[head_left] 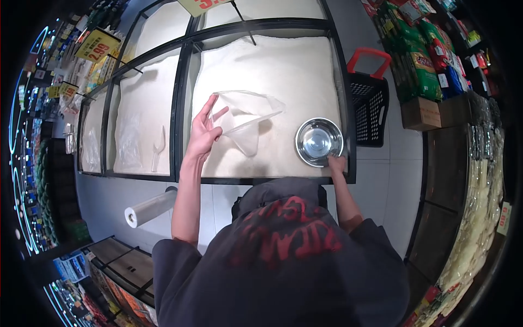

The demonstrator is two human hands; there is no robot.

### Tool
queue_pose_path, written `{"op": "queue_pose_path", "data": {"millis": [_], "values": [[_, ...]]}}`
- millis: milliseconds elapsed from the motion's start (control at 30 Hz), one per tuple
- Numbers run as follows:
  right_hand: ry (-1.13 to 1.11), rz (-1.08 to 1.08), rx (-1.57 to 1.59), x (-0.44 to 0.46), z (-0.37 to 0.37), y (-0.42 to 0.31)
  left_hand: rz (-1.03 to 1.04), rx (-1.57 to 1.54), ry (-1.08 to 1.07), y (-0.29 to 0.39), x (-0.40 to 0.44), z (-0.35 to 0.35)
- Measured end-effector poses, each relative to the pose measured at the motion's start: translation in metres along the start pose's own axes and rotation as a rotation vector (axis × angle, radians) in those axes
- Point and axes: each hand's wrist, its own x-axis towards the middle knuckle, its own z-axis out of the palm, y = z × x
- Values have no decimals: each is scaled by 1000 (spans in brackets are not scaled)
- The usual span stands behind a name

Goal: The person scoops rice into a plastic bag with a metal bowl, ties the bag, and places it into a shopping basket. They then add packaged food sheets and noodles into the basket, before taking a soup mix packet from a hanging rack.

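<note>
A clear plastic bag (249, 131) hangs from my left hand (202, 132), its mouth spread wide by the fingers and thumb. The bag is above a bin of pale loose food (261, 65), too fine to tell if it is rice or flour. At the bin's near right corner, a shiny metal bowl (319, 143) rests on the pale surface, tilted slightly if at all. My right hand (336, 163) grips the bowl's near right rim, with its fingers partly hidden. Inside, the bowl shows only bright reflections.
A black basket with a red handle (368, 106) stands right of the bin. On the left, a neighbouring bin (150, 92) holds a clear scoop (158, 147) and crumpled plastic. A plastic bag roll (151, 208) juts out below the black frame. Boxes (422, 114) and shelves line the right.
</note>
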Motion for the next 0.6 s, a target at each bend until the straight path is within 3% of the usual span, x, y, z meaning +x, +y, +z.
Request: {"op": "queue_pose_path", "data": {"millis": [33, 67, 133, 167, 200, 267, 333, 400, 433, 500, 600], "values": [[-143, 141, 121, -1, -6, -8, -22, 77, -35, 15, -2, 5], [-147, 149, 124, -6, -13, -14, -39, 157, -66, 24, -3, 7], [-401, 430, 616, -24, -40, -50, -75, 265, -88, 21, -2, 10], [-495, 574, 540, -12, -32, -46, -107, 365, -111, 16, -1, 11], [-498, 578, 541, -7, -26, -35, -140, 414, -121, 3, 1, 15], [-727, 649, 801, -2, -17, -21, -215, 387, -101, -33, 4, 22], [-744, 601, 819, -6, -37, -41, -189, 374, -86, -51, 2, 29], [-470, 362, 592, -17, -58, -66, -134, 455, -73, -61, 0, 32], [-480, 362, 587, -16, -62, -68, -139, 455, -64, -64, -2, 34], [-139, -204, -102, -11, -75, -75, -126, 536, -77, -67, -5, 37], [-12, -357, -83, -27, -100, -116, -85, 664, -98, -76, -6, 36]]}}
